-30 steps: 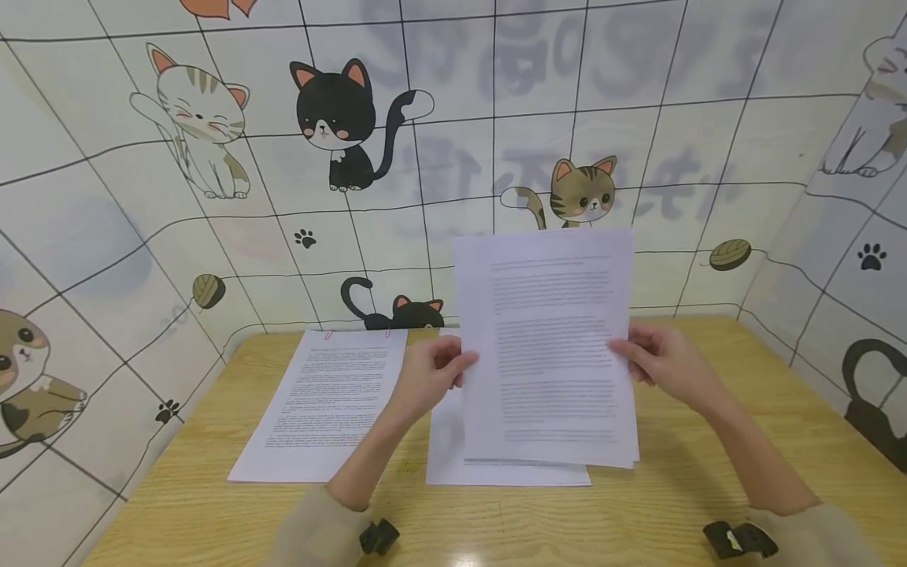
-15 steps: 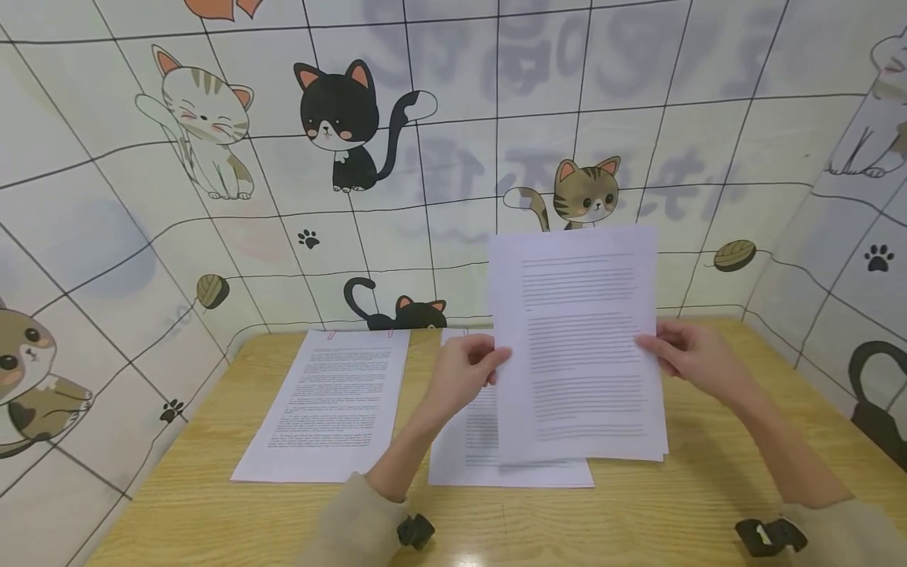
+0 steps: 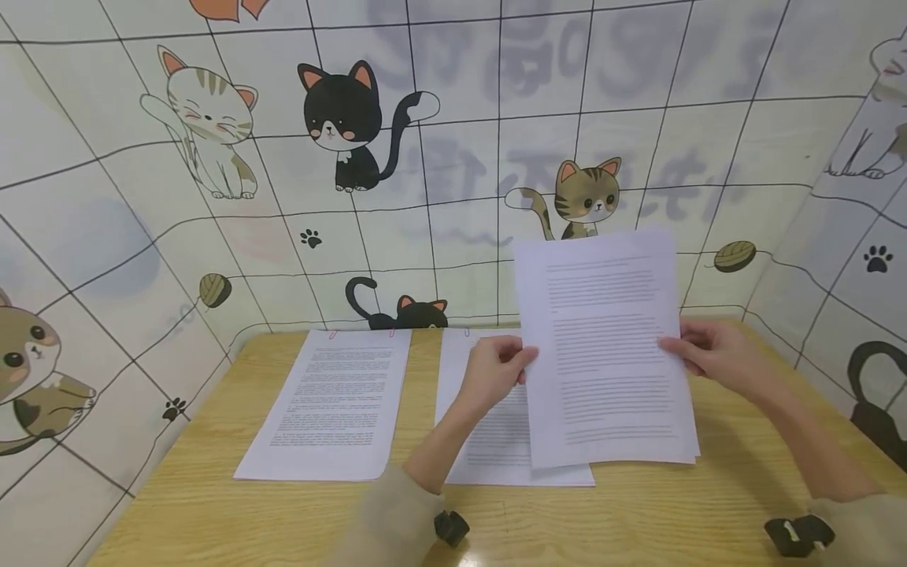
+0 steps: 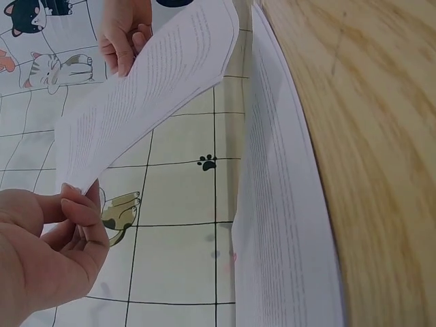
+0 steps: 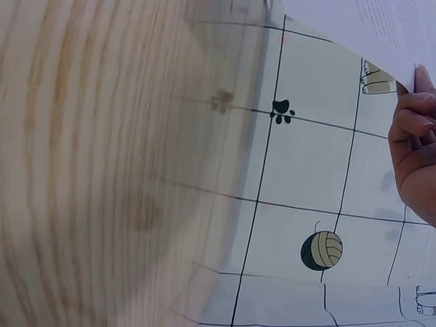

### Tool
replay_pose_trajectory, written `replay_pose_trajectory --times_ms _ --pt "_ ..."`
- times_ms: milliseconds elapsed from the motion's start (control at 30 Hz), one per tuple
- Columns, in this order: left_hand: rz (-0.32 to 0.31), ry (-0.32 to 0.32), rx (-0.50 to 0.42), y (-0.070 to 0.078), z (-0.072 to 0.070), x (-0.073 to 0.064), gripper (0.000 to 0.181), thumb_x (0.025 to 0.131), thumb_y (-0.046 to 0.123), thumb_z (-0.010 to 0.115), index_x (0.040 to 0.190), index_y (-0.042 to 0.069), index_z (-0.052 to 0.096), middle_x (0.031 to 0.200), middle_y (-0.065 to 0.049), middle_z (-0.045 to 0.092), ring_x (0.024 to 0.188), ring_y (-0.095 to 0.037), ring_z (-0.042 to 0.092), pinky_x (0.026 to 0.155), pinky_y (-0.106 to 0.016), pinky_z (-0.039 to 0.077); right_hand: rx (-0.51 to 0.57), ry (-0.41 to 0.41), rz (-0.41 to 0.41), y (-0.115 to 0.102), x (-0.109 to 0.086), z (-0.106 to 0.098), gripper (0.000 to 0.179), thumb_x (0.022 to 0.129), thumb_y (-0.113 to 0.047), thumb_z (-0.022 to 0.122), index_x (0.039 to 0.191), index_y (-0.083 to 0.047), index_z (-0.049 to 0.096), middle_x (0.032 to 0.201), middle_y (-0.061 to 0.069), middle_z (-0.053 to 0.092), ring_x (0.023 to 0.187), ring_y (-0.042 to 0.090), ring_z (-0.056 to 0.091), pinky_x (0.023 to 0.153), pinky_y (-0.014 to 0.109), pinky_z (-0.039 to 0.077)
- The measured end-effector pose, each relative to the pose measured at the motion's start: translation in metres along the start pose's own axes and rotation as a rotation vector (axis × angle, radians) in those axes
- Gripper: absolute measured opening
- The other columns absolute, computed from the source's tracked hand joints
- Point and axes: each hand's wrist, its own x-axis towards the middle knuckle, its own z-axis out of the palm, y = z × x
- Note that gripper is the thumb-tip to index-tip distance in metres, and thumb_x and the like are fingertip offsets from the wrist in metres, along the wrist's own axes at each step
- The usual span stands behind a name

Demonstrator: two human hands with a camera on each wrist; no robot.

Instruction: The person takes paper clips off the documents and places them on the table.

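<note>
Left hand and right hand hold up a thin sheaf of printed sheets above a wooden table. The left thumb and fingers pinch one long edge; the sheaf, with a second sheet's edge peeking out at the lower right corner, hangs upright and slightly tilted between the hands; the right thumb and fingers pinch the opposite edge. The step in hand appears to be keeping the loose pages raised and together, and the next move seems to call for an even pinch on both sides so that they do not slip out of line.

Well to the left of both hands, a printed stack lies flat, pink paper clips along its far edge. Below and behind the left hand lies a second stack, one clip visible at its top. The raised pages and the left forearm hide parts of it, making them the main obstruction. The left wrist view shows a gap between pages and stack. Beyond both hands stands a cat-patterned wall.
</note>
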Motion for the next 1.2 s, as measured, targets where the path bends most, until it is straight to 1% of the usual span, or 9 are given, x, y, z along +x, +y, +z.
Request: replay_pose_trajectory --times_ms 67,233,433,633,767,867,933,1033,1200 --pt "0.002 0.000 0.006 0.000 0.007 0.003 0.023 0.096 0.011 0.069 0.075 0.003 0.065 0.056 -0.001 0.054 0.050 -0.009 0.050 0.047 -0.020 0.030 -0.004 -0.014 0.015 0.005 0.000 -0.004 0.021 0.101 -0.021 0.064 0.099 0.000 0.065 0.061 0.000 0.046 0.052 0.008 0.039 0.043 0.026 0.031" --pt "-0.015 -0.009 0.009 0.001 0.025 0.008 0.022 0.097 0.008 0.066 0.075 0.002 0.065 0.056 0.001 0.053 0.050 -0.007 0.050 0.048 -0.019 0.032 -0.022 -0.026 0.043 0.020 -0.002 -0.014 0.023 0.101 -0.020 0.064 0.106 0.003 0.066 0.067 0.000 0.055 0.054 0.008 0.042 0.045 0.026 0.033" --pt "-0.046 -0.042 0.003 0.002 0.044 0.011 0.013 0.096 0.001 0.064 0.084 0.000 0.068 0.062 0.002 0.057 0.054 -0.008 0.057 0.051 -0.017 0.040 -0.086 -0.034 0.090 0.036 -0.005 -0.023 0.026 0.102 -0.021 0.063 0.112 0.003 0.064 0.077 0.004 0.062 0.059 0.011 0.049 0.050 0.025 0.037" --pt "-0.046 -0.071 0.002 -0.001 0.060 0.015 0.005 0.096 0.001 0.065 0.094 -0.003 0.069 0.065 0.000 0.063 0.052 -0.009 0.060 0.051 -0.016 0.045 -0.135 -0.039 0.137 0.045 -0.009 -0.033 0.033 0.104 -0.024 0.060 0.118 0.006 0.060 0.083 0.007 0.062 0.062 0.014 0.051 0.051 0.026 0.039" --pt "-0.041 -0.091 -0.005 -0.002 0.069 0.017 0.007 0.095 0.000 0.065 0.097 -0.005 0.069 0.060 -0.002 0.064 0.057 -0.026 0.070 0.049 -0.015 0.045 -0.186 -0.049 0.175 0.051 -0.012 -0.039 0.041 0.103 -0.030 0.060 0.122 0.006 0.060 0.089 0.009 0.066 0.068 0.014 0.054 0.055 0.025 0.043" --pt "-0.057 -0.093 -0.011 -0.001 0.075 0.018 0.007 0.095 -0.001 0.066 0.093 -0.007 0.069 0.060 -0.003 0.064 0.064 -0.033 0.072 0.051 -0.016 0.049 -0.213 -0.067 0.198 0.055 -0.012 -0.042 0.047 0.103 -0.035 0.060 0.124 0.008 0.059 0.096 0.010 0.068 0.075 0.014 0.057 0.061 0.025 0.046" --pt "-0.076 -0.088 -0.002 -0.001 0.080 0.020 0.007 0.094 -0.002 0.066 0.090 -0.007 0.069 0.061 -0.004 0.065 0.065 -0.033 0.073 0.052 -0.017 0.052 -0.220 -0.072 0.209 0.057 -0.012 -0.043 0.047 0.103 -0.035 0.059 0.122 0.009 0.059 0.094 0.010 0.068 0.075 0.015 0.057 0.060 0.025 0.046" --pt "-0.122 -0.067 0.019 -0.001 0.089 0.022 0.007 0.092 -0.005 0.067 0.086 -0.007 0.070 0.061 -0.005 0.066 0.062 -0.030 0.073 0.052 -0.017 0.052 -0.235 -0.071 0.220 0.060 -0.012 -0.044 0.047 0.103 -0.035 0.060 0.119 0.009 0.060 0.089 0.006 0.067 0.072 0.015 0.055 0.058 0.026 0.043" --pt "-0.177 -0.052 0.066 -0.004 0.100 0.025 0.006 0.091 -0.005 0.064 0.090 -0.007 0.070 0.060 -0.005 0.067 0.060 -0.024 0.072 0.054 -0.016 0.051 -0.253 -0.085 0.220 0.067 -0.013 -0.045 0.040 0.103 -0.030 0.061 0.113 0.008 0.061 0.079 0.002 0.060 0.065 0.014 0.050 0.054 0.026 0.039"
